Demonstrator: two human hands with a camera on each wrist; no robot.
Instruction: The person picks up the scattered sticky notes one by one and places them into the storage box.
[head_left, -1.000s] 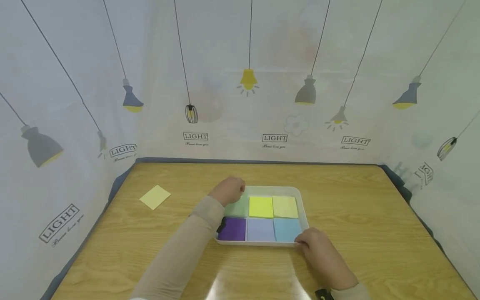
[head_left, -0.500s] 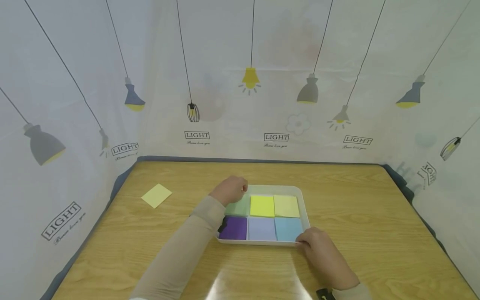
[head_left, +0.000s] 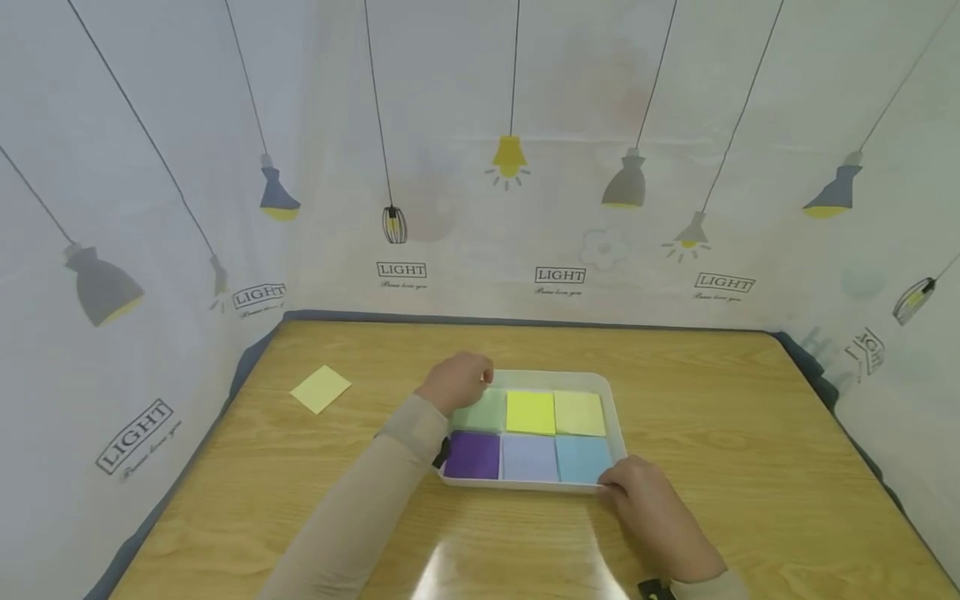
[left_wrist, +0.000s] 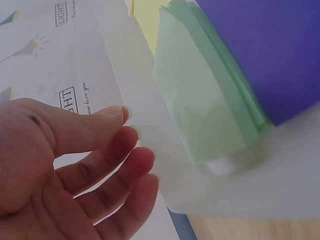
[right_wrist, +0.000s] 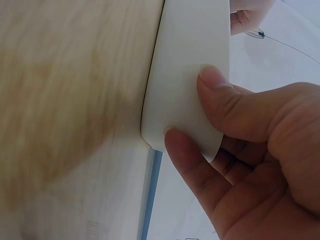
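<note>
A white tray (head_left: 617, 425) holds square pads of sticky notes in two rows. The back row has a pale green pad (left_wrist: 200, 95), a bright yellow pad (head_left: 531, 413) and a pale yellow pad (head_left: 579, 413). In front lie a purple pad (head_left: 472, 455), a lavender pad (head_left: 529, 458) and a blue pad (head_left: 583, 459). My left hand (head_left: 456, 382) holds the tray's far left rim with bent fingertips. At the near right corner, my right hand (right_wrist: 250, 135) grips the tray between thumb and fingers. The left arm partly covers the left side.
A single pale yellow sticky note (head_left: 320, 389) lies on the wooden table (head_left: 750, 433), left of the tray. A white curtain (head_left: 450, 100) printed with lamps stands behind the table and along both sides.
The whole head view has shifted slightly, so everything appears a little further right. Both hands stay at the same places on the tray.
</note>
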